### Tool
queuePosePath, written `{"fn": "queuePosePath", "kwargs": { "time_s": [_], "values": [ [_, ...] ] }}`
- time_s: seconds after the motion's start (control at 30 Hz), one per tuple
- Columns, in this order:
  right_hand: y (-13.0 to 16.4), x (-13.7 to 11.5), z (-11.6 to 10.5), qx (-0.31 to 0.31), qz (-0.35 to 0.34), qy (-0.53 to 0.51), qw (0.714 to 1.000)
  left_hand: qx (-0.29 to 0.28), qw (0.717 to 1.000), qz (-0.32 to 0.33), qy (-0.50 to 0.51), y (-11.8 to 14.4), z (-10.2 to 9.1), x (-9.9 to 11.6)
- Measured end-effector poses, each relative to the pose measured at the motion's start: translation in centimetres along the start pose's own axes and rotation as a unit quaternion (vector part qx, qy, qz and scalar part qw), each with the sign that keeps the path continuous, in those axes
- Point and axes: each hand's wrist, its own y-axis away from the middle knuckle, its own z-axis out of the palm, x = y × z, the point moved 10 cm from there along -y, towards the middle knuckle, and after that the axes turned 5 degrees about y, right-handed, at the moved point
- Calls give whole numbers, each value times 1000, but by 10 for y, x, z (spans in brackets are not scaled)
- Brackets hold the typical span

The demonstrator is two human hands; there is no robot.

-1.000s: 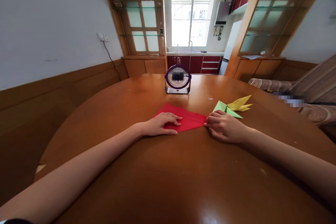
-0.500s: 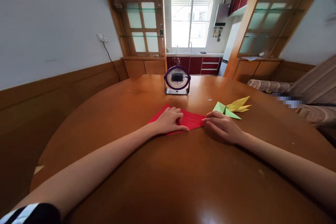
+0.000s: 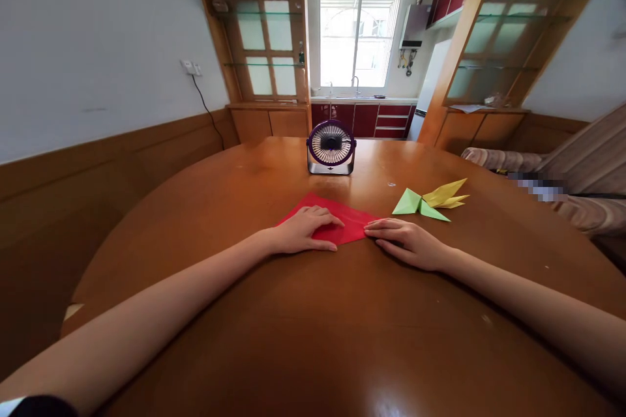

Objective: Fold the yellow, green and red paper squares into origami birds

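Observation:
A folded red paper (image 3: 342, 216) lies flat on the round wooden table (image 3: 313, 313), in front of me. My left hand (image 3: 302, 234) rests palm down on the paper's left part, fingers stretched along it. My right hand (image 3: 405, 244) lies flat at the paper's right corner, fingertips touching its edge. To the right of the red paper sit a folded green paper shape (image 3: 418, 204) and a folded yellow paper shape (image 3: 447, 194), side by side and touching.
A small purple desk fan (image 3: 331, 146) stands at the table's far middle. Wood-panelled walls run along the left. A striped sofa (image 3: 562, 169) is at the right. Behind is a kitchen with a window.
My left hand slid right over the red paper, then back a little to the left. My right hand has lowered and flattened at the paper's right corner.

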Motion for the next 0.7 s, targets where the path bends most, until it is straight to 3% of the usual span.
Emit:
{"fn": "queuePosePath", "kwargs": {
  "time_s": [0.2,0.33,0.43,0.57,0.7],
  "values": [
    [0,0,-1,4,0,-10,1000,0,998,14,68,11,1,-5],
    [0,1,0,-5,3,-8,1000,36,994,0,99,14,-5,-8],
    [0,1,1,-10,2,-9,1000,53,995,28,84,18,-11,2],
    [-2,-2,-2,-1,-8,-12,1000,38,994,100,-33,22,-12,26],
    [-4,-11,-6,13,-36,-13,999,42,955,157,-247,25,-6,49]
  ]
}}
